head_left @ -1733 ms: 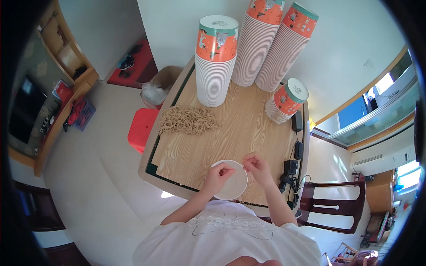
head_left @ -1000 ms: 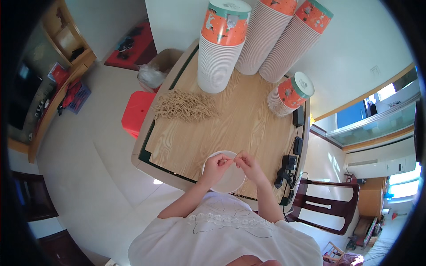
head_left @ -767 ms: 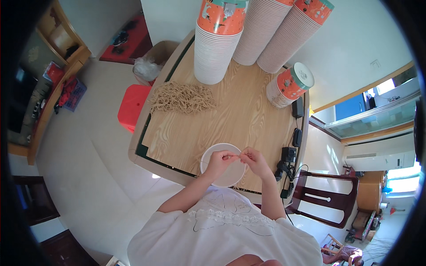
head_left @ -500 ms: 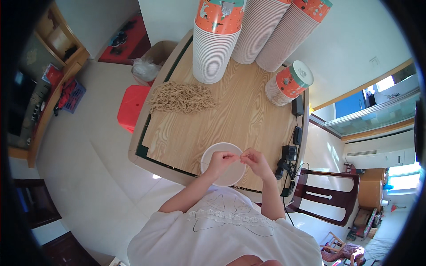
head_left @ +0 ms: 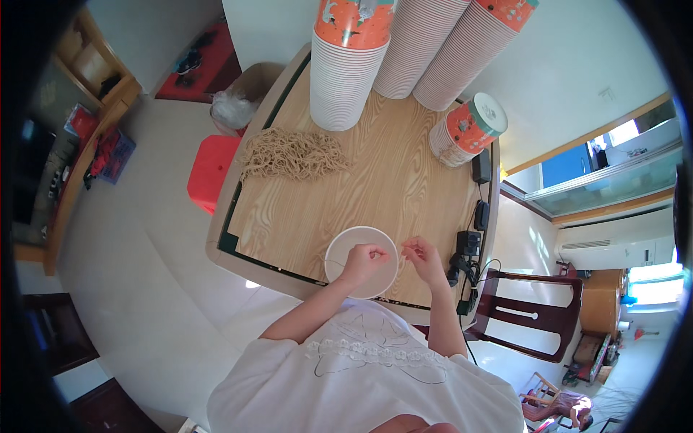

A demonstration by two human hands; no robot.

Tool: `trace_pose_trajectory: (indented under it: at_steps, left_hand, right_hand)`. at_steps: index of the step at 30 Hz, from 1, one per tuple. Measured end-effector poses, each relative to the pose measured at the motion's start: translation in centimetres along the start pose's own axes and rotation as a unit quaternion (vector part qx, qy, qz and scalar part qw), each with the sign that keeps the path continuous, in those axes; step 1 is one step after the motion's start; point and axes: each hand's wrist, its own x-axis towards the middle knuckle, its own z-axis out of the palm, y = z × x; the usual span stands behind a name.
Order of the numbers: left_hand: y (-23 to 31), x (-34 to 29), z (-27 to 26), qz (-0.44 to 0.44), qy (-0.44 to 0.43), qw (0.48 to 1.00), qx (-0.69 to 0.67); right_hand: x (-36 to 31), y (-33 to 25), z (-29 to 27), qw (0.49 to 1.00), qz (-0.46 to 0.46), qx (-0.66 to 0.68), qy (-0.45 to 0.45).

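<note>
A round white bowl-like tub (head_left: 351, 243) stands at the near edge of the table, in front of my body. My left hand (head_left: 367, 263) is over it, fingers curled and pressed together; whatever they pinch is too small to make out. A thin strand shows inside the tub's left side, near that hand. My right hand (head_left: 424, 258) is just right of the tub's rim, fingers loosely bent and slightly apart, with nothing visible in them. Farther off on the left lies a tangled heap of tan cord-like strands (head_left: 294, 154).
Tall stacks of white paper tubs (head_left: 345, 86) with orange printed tops line the far side. A shorter tub stack (head_left: 471, 130) stands far right. Black adapters and cables (head_left: 469, 244) lie along the right edge. A red stool (head_left: 214, 169) and a dark chair (head_left: 530, 314) flank the table.
My hands, which met above the tub, have parted. The right one moved right, past the rim, and its fingers loosened; the left stays curled over the tub. The view shifted slightly.
</note>
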Motion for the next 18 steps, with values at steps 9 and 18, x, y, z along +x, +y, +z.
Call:
trace_pose_trajectory:
  at_steps: [9,18]
  left_hand:
    - [0.0,0.2,0.4,-0.007,0.015,0.998,0.068]
    - [-0.3,0.4,0.6,-0.022,0.008,0.996,0.088]
  right_hand:
    - [0.7,2.1,-0.5,0.988,0.086,-0.081,-0.096]
    - [0.8,1.4,-0.6,0.987,0.081,-0.085,-0.106]
